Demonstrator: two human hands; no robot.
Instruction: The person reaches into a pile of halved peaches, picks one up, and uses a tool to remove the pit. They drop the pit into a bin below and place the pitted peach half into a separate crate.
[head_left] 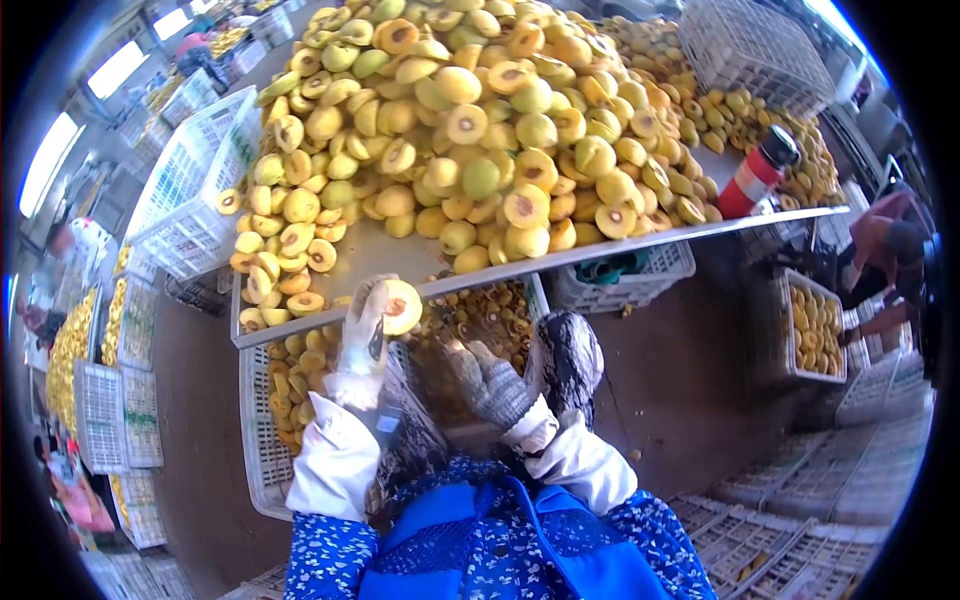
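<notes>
Your left hand (361,328) clamps a fruit half (404,308) at its fingers' right side; whether your right hand's (492,385) blurred fingers are together, I cannot tell.

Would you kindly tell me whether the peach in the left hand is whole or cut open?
Cut open; the peach shows its flat inner face.

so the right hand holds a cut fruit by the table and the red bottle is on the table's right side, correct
Not quite: the left hand holds the cut fruit by the table, as the head view shows. The red bottle is on the table's right side.
</notes>
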